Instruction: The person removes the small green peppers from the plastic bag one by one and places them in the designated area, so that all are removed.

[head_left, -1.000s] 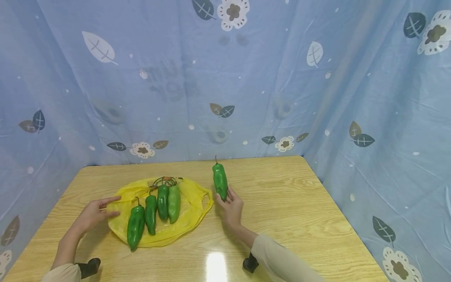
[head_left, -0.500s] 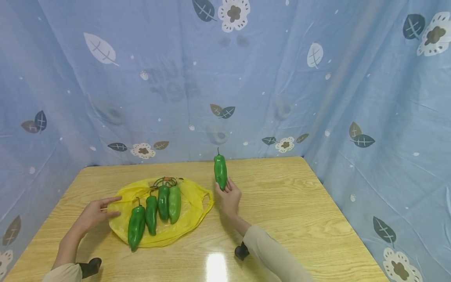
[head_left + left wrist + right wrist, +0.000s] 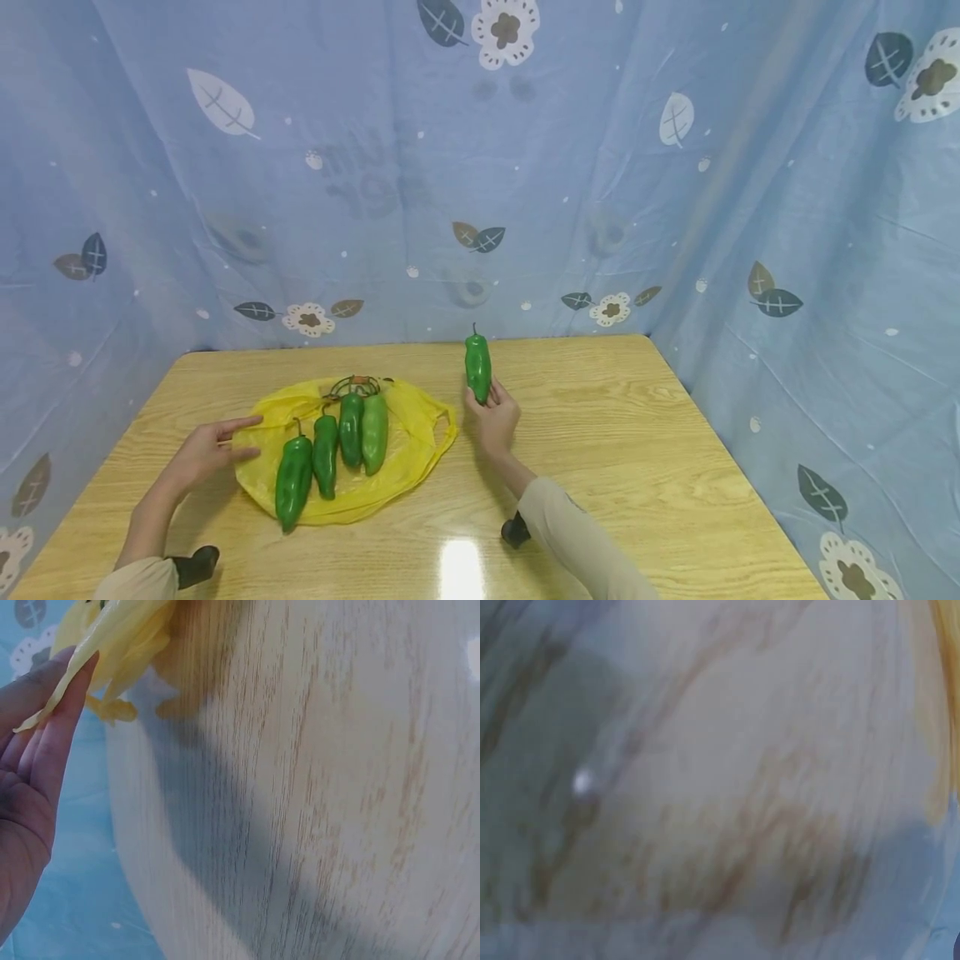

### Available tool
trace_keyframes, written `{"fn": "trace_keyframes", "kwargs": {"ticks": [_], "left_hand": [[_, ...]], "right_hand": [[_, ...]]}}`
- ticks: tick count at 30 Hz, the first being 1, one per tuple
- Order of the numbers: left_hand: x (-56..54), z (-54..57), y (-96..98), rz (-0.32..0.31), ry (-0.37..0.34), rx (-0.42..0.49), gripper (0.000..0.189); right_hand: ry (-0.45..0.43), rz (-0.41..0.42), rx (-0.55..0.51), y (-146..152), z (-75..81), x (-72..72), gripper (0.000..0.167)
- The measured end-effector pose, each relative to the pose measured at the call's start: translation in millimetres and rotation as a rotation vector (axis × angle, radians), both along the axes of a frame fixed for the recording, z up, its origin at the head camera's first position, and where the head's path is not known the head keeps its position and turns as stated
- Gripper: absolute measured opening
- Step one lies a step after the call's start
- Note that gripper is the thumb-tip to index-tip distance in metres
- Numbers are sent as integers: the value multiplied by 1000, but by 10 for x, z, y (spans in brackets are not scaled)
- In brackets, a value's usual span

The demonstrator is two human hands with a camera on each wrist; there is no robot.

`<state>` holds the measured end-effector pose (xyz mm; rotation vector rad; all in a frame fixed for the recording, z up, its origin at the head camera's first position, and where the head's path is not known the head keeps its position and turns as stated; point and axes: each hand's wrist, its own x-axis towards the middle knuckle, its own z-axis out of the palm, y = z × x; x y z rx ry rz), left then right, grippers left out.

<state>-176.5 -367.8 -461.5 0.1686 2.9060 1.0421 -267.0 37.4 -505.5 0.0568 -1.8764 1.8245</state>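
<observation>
A yellow plastic bag [image 3: 405,467] lies spread on the wooden table. Several green peppers [image 3: 292,483] rest side by side on it, their stems pointing away from me. At the bag's left edge, my left hand [image 3: 204,454] pinches the thin plastic; in the left wrist view the yellow film runs between thumb and fingers of the left hand [image 3: 34,772]. Beyond the bag's right handle loop, my right hand [image 3: 497,421] holds another green pepper [image 3: 477,367] by its lower end, stem upward. The right wrist view shows blurred tabletop, with the hand and pepper out of it.
Wood-grain table [image 3: 615,467] extends to the right of the bag. A blue patterned curtain [image 3: 420,167] hangs behind it and along both sides. Dark green looped ties with an orange-brown piece [image 3: 360,380] lie at the bag's far edge. Glare marks the front.
My right hand has moved away from me and slightly right, carrying the pepper farther toward the back of the table. The left hand keeps its place on the bag's edge.
</observation>
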Motion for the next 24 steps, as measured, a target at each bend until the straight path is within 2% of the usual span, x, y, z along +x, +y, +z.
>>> {"fn": "trace_keyframes", "kwargs": {"ticks": [4,10,24], "left_hand": [[3,-7,5,5,0,4,58],[12,5,15,11,-1,-1,58],[17,21,23,11,-13,10,59]], "right_hand": [[-52,-29,18,24,-26,-5,46],[-105,-30,28,36,-48,-33,46],[-171,-42,55,3,-54,-87,46]]}}
